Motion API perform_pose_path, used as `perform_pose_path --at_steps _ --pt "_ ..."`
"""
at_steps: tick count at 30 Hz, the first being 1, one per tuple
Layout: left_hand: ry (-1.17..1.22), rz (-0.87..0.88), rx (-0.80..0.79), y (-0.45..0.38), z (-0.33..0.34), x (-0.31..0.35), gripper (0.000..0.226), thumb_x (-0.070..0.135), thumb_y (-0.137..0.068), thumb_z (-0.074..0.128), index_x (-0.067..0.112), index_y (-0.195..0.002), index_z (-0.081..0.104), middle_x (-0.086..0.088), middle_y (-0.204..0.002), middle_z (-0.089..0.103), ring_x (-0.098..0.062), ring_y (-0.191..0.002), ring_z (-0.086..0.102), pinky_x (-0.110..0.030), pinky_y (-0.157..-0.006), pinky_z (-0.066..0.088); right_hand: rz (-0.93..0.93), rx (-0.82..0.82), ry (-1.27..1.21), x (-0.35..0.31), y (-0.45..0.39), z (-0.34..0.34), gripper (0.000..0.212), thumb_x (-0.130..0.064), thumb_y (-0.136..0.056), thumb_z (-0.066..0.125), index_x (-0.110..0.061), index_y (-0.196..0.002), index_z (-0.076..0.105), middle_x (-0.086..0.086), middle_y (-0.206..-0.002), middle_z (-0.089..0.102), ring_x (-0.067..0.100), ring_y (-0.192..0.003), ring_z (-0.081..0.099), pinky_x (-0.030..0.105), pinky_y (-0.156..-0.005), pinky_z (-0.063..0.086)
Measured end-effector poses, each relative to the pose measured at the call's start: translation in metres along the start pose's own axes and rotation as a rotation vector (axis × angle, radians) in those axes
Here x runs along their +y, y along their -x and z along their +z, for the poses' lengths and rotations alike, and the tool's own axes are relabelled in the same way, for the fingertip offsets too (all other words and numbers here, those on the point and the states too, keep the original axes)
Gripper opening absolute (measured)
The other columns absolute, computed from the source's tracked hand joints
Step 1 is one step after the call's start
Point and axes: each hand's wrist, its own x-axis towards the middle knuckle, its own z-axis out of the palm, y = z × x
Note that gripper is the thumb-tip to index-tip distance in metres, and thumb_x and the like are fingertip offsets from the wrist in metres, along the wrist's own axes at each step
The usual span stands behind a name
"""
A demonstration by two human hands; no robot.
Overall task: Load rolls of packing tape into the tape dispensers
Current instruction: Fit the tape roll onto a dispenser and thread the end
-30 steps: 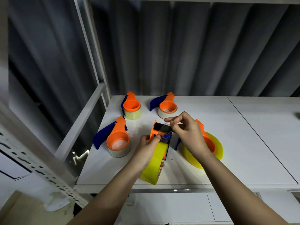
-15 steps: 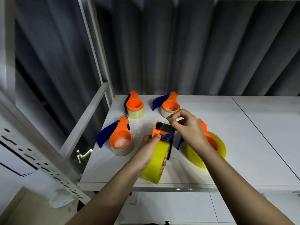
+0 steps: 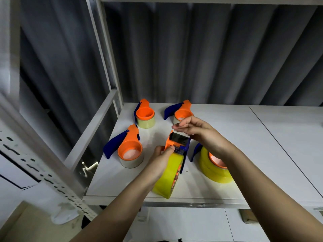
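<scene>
- Tape dispenser (image 3: 177, 142), orange with a blue side, is being held upright above the front part of the white shelf (image 3: 244, 137), with a yellow tape roll (image 3: 167, 177) mounted in it.
- White shelf is sitting in a pale metal rack; grey corrugated wall (image 3: 192, 55) is running behind it, and a perforated upright (image 3: 43, 170) is slanting past on the near left.
- Left hand (image 3: 161, 162) is gripping the yellow roll and dispenser body, fingers curled round them, thumb pressing on the orange frame.
- Right hand (image 3: 197, 131) is hovering at the dispenser's top end, fingertips (image 3: 176, 126) pinched together just above the cutter; a thin clear strip seems to be between them, too faint to confirm.
- Right of the held dispenser, a second yellow roll (image 3: 213, 167) with an orange hub is lying flat on the shelf.
- Left and behind it, three more loaded dispensers are lying flat: near-left (image 3: 128, 147), rear-left (image 3: 144, 114), rear-centre (image 3: 180, 110).
</scene>
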Motion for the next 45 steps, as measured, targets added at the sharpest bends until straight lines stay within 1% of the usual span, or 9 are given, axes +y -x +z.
perform_pose_path --at_steps 4,11,15,18,22,26,32,38,45 --pt "0.034 -0.005 -0.012 0.002 0.002 0.002 0.034 0.03 -0.1 0.045 0.006 -0.124 0.042 -0.005 -0.075 0.055 0.001 -0.033 0.055 -0.012 -0.034 0.044 -0.012 -0.04 0.046 0.002 0.001 0.0 0.022 -0.014 -0.078 0.055 -0.015 -0.099 0.063 0.007 -0.116 0.069 0.018 -0.114 0.062 0.026 -0.092 0.05" --pt "0.0 0.001 -0.031 0.003 0.001 0.003 0.029 0.03 -0.1 0.044 0.009 -0.119 0.043 -0.003 -0.074 0.055 0.003 -0.033 0.054 -0.011 -0.034 0.042 -0.002 0.106 0.204 -0.003 0.002 -0.002 0.019 -0.005 -0.088 0.06 -0.017 -0.103 0.061 0.004 -0.12 0.063 0.015 -0.117 0.057 0.013 -0.083 0.049" --pt "0.001 -0.001 -0.028 0.002 0.0 0.002 0.024 0.03 -0.1 0.043 0.012 -0.115 0.042 -0.002 -0.074 0.054 0.003 -0.033 0.054 -0.011 -0.034 0.042 0.139 0.069 0.163 -0.007 0.003 -0.005 0.027 -0.038 -0.083 0.056 -0.021 -0.102 0.065 -0.005 -0.119 0.065 0.011 -0.114 0.059 0.026 -0.09 0.046" --pt "-0.014 0.007 -0.01 0.0 -0.001 0.001 0.023 0.032 -0.1 0.044 0.013 -0.113 0.043 -0.001 -0.077 0.056 0.002 -0.038 0.057 -0.011 -0.036 0.043 0.152 0.127 0.224 -0.013 0.005 -0.003 0.037 -0.048 -0.092 0.05 -0.017 -0.104 0.067 -0.006 -0.115 0.066 0.008 -0.11 0.059 0.032 -0.097 0.043" --pt "-0.033 0.019 -0.008 -0.003 -0.001 0.0 0.024 0.032 -0.099 0.045 0.013 -0.113 0.044 -0.001 -0.08 0.056 0.002 -0.041 0.059 -0.011 -0.036 0.044 0.01 0.222 0.522 -0.012 0.007 0.003 0.031 -0.044 -0.091 0.056 -0.016 -0.09 0.07 -0.005 -0.103 0.061 0.006 -0.103 0.054 0.024 -0.087 0.038" --pt "-0.062 0.021 0.009 -0.003 -0.002 0.001 0.026 0.034 -0.099 0.045 0.013 -0.115 0.045 -0.001 -0.083 0.057 -0.004 -0.052 0.059 -0.011 -0.036 0.044 -0.029 0.264 0.722 -0.007 0.004 0.006 0.025 -0.049 -0.078 0.07 -0.025 -0.074 0.069 -0.005 -0.104 0.056 0.012 -0.105 0.051 0.031 -0.088 0.043" --pt "0.001 0.0 -0.012 -0.002 0.0 0.001 0.029 0.03 -0.1 0.043 0.007 -0.117 0.047 -0.006 -0.073 0.056 0.0 -0.035 0.056 -0.014 -0.034 0.044 -0.161 0.307 0.77 -0.002 0.006 0.016 0.014 -0.029 -0.08 0.075 -0.019 -0.074 0.068 -0.007 -0.102 0.054 0.01 -0.102 0.053 0.026 -0.084 0.043" --pt "0.081 0.0 -0.029 -0.002 0.001 0.002 0.027 0.028 -0.095 0.047 0.014 -0.075 0.058 -0.009 -0.062 0.054 -0.013 -0.038 0.055 -0.021 -0.043 0.048 -0.159 0.31 0.77 0.005 0.006 0.021 0.013 -0.029 -0.088 0.067 -0.024 -0.079 0.058 -0.005 -0.102 0.061 0.014 -0.088 0.062 0.04 -0.079 0.053" --pt "-0.021 -0.006 -0.065 0.006 -0.005 0.002 0.024 0.012 -0.096 0.048 0.005 -0.118 0.042 -0.005 -0.075 0.051 0.003 -0.035 0.054 -0.012 -0.035 0.042 -0.104 0.266 0.861 0.0 0.009 0.026 0.016 -0.033 -0.094 0.056 -0.021 -0.086 0.05 -0.007 -0.084 0.062 0.014 -0.08 0.063 0.041 -0.07 0.053"
